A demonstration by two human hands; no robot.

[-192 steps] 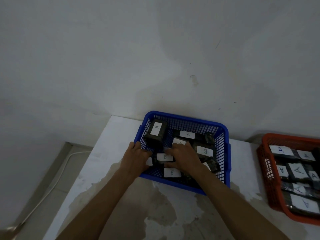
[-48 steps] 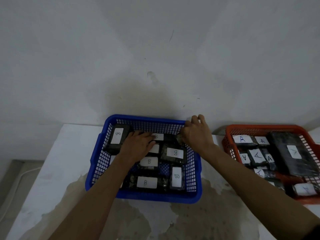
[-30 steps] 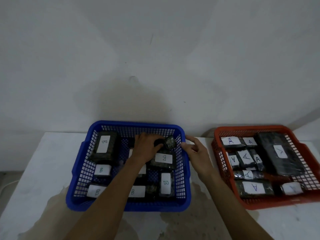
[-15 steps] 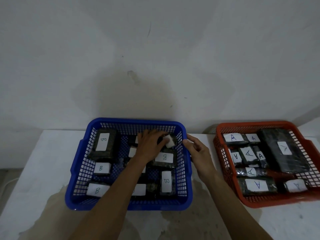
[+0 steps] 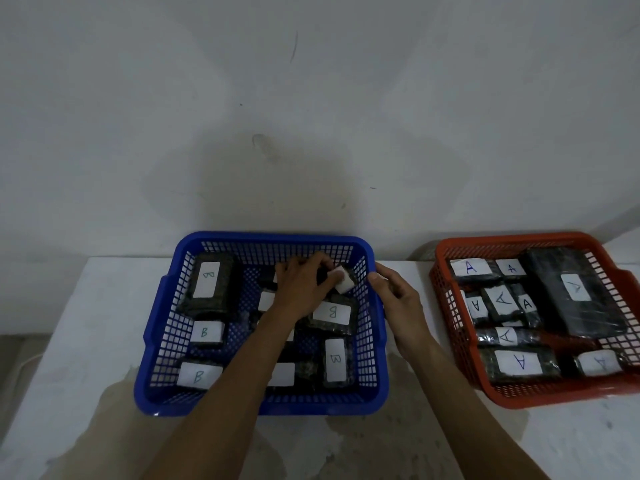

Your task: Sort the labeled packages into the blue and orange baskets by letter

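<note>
The blue basket [image 5: 162, 327] holds several dark wrapped packages with white B labels, among them a large one [image 5: 207, 287] at its back left. My left hand [image 5: 301, 289] reaches into the basket's back right corner and grips a small dark package with a white label [image 5: 343, 281], tilted up. My right hand [image 5: 398, 303] rests on the basket's right rim, fingers curled over it. The orange basket [image 5: 446, 258] to the right holds several packages labelled A, with a big black one [image 5: 575, 292] along its right side.
Both baskets stand on a stained white table [image 5: 86, 341] pushed against a pale wall [image 5: 311, 116]. The table's left edge drops to the floor [image 5: 14, 355] at the lower left.
The view has settled on both baskets. My left hand lifted and turned a small package at the back right of the blue basket; my right hand moved from the back rim to the right rim.
</note>
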